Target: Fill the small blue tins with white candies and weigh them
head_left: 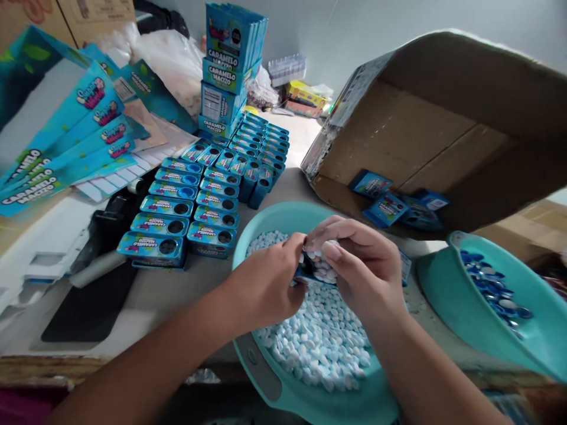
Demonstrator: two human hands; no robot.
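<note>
Over a turquoise basin (248,236) of pale blue and white candies (319,342), my left hand (270,280) is closed around a small blue candy tin (305,274). Its round dark opening faces up. My right hand (363,268) is cupped at the tin's right side, fingers curled over a handful of candies (325,268) right by the opening. Most of the tin is hidden behind my fingers. To the left of the basin stand rows of blue tins (155,224) with round holes in their tops.
A tall stack of blue tins (228,77) rises behind the rows. Printed blue sheets (66,136) lie at the left. On the right, a tilted cardboard box (407,136) holds several blue packs (385,209). A second turquoise basin (447,283) contains blue lids (491,289).
</note>
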